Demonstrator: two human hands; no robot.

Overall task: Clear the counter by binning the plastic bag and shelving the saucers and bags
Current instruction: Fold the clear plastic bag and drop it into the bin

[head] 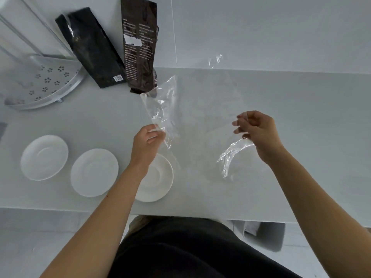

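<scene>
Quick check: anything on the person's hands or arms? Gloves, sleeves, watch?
No. Both hands, left and right, are bare: no gloves, rings or watch visible. Forearms are uncovered to the frame edge, no sleeves in view. Dark clothing shows below.

The clear plastic bag [192, 121] is lifted above the surface, stretched out wide and crinkled, pinched at its two side edges (it's so see-through you mostly just catch the shiny creases). Three white saucers [44, 157] [94, 172] [158, 177] sit in a row near the front edge, the right one partly hidden. A black bag [92, 51] and a brown printed bag [138, 45] lean against the back wall.
</scene>
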